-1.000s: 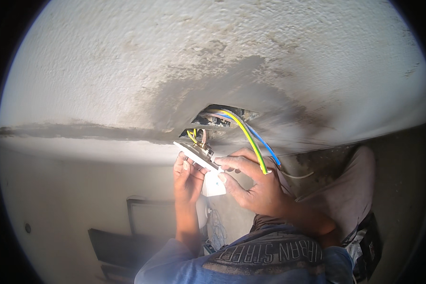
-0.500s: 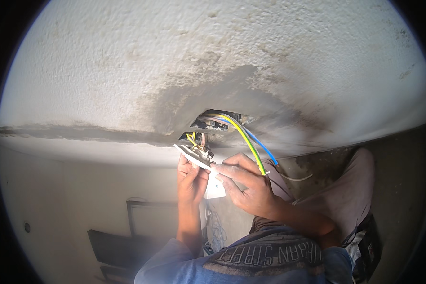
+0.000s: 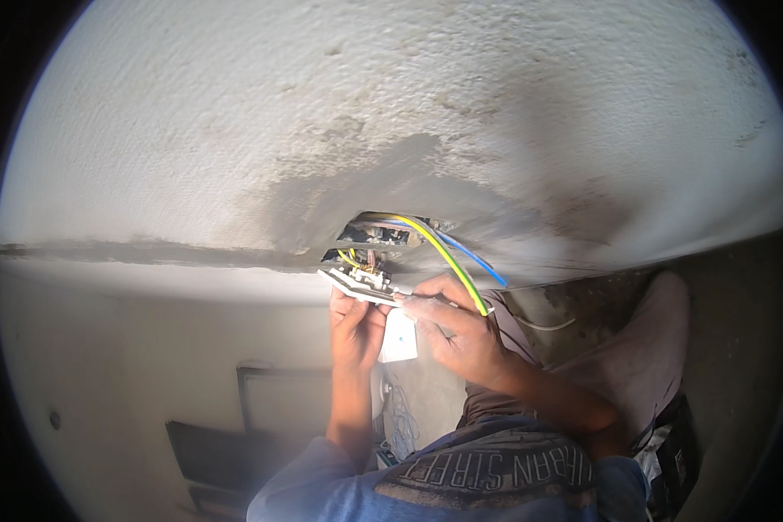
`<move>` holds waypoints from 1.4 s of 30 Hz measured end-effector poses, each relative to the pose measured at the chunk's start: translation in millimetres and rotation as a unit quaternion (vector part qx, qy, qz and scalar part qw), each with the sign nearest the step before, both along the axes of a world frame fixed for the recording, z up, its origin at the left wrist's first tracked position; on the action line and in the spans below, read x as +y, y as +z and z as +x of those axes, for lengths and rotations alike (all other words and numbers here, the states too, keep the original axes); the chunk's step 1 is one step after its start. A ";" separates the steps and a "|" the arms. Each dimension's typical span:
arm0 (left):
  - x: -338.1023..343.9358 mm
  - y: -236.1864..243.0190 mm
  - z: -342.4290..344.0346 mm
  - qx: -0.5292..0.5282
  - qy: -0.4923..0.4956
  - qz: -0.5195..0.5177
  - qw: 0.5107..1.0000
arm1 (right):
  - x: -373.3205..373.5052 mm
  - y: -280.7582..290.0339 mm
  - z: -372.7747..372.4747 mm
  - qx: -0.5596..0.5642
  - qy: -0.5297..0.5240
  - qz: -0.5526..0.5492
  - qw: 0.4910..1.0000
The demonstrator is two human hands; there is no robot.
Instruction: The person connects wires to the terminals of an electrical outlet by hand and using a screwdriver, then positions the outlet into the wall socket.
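My left hand (image 3: 354, 332) is closed on a white electrical wall plate (image 3: 344, 285), held tilted just below a hole in the wall. The plate's back faces the hole, with white terminal parts (image 3: 370, 279) on it. Yellow-green and brownish wires (image 3: 350, 257) run from these into the lower opening. My right hand (image 3: 461, 335) has its fingers pinched together at the plate's right end; whether a small tool is also between them is hard to see. A thick yellow-green cable (image 3: 448, 258) and a blue cable (image 3: 478, 261) hang from the upper opening (image 3: 376, 233), passing over my right hand.
Damp grey plaster (image 3: 418, 178) surrounds the openings in the rough white wall (image 3: 191, 130). A white square piece (image 3: 398, 339) shows beneath my hands. Lower down lie a coiled grey cord (image 3: 400, 426) and a dark flat panel (image 3: 226, 457). My bent leg (image 3: 635, 348) is at the right.
The plate now lies flatter, with its terminal parts showing more. My right fingers have shifted slightly right along its end. The wall openings sit a little lower and further left in the picture.
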State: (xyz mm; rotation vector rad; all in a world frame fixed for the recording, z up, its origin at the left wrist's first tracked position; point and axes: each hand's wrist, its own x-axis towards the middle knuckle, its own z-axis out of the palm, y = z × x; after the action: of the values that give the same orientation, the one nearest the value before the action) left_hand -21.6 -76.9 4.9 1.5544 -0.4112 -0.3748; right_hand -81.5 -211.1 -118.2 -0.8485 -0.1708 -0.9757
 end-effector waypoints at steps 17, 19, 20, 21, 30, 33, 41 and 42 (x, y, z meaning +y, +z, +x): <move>-52.2 15.2 -57.6 -0.282 0.103 0.262 0.917 | -0.9 20.0 -24.2 -0.045 0.061 0.007 0.997; -57.1 23.8 -55.9 -0.256 0.094 0.297 0.915 | -0.6 21.6 -26.0 -0.061 0.063 0.009 0.996; -62.8 33.8 -55.9 -0.210 0.077 0.316 0.922 | -3.4 23.5 -27.0 -0.067 0.060 0.012 0.996; -64.5 40.3 -57.7 -0.203 0.074 0.335 0.917 | -5.1 25.0 -30.9 -0.074 0.062 0.018 0.995; -82.1 73.2 -70.5 -0.096 0.096 0.407 0.903 | -3.2 36.0 -42.3 -0.127 0.094 0.044 0.987; -77.4 81.6 -59.3 -0.095 0.082 0.432 0.893 | 4.2 34.6 -32.1 -0.111 0.126 0.023 0.986; -64.0 64.9 -57.6 -0.162 0.072 0.475 0.862 | -22.0 16.1 -3.3 -0.084 0.343 0.132 0.926; -60.5 62.3 -55.6 -0.177 0.064 0.476 0.859 | -26.2 18.4 -0.8 -0.098 0.336 0.138 0.927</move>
State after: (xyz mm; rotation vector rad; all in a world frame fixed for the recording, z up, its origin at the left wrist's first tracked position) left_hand -77.2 -137.4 67.2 2.6354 -0.4219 -0.1770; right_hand -82.3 -237.4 -99.7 -0.3780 -0.4517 -0.4155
